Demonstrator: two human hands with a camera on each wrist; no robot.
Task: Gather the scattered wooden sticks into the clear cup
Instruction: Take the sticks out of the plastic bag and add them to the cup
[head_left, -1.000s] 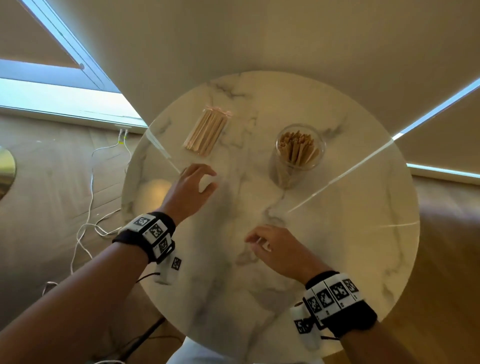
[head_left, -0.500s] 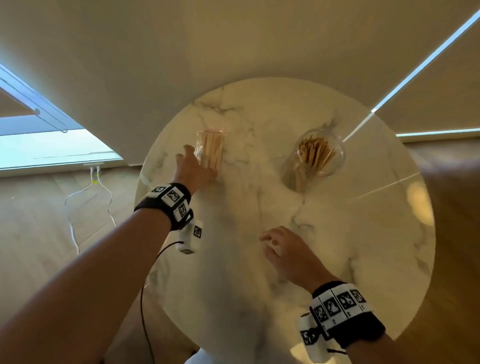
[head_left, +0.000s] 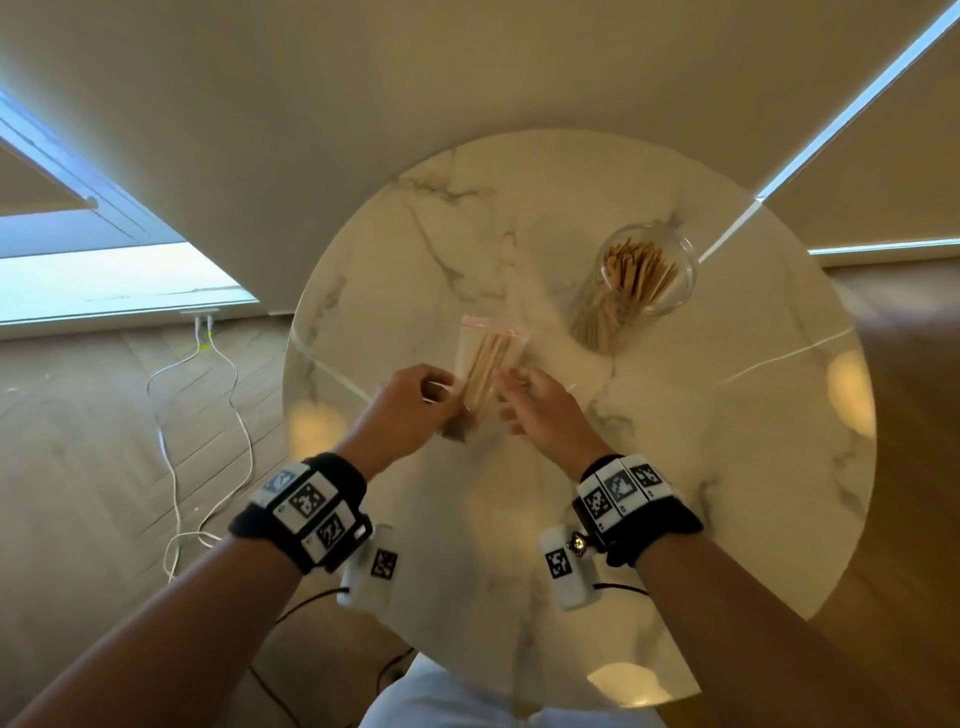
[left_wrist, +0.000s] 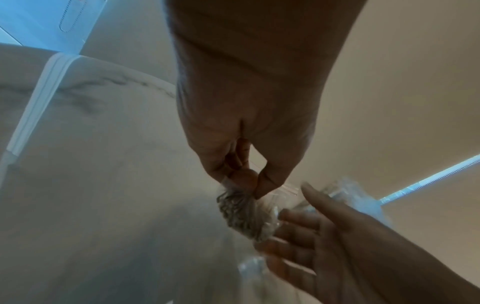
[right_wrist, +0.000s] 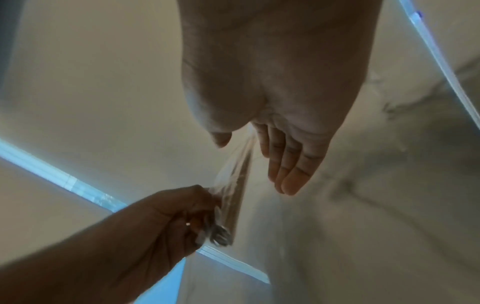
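left hand (head_left: 410, 410) pinches bag of sticks (head_left: 485, 364) above marble table (head_left: 675, 467).

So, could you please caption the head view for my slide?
Left hand grips a clear bag of sticks over the marble table; right hand open alongside.

Table (head_left: 519, 519): white marble, grey veining. Wooden sticks (head_left: 636, 273): pale tan. Cup (head_left: 680, 291): clear. Bag (head_left: 488, 353): transparent, pink seal strip. Wristbands (head_left: 311, 509): black, white-and-black square markers.
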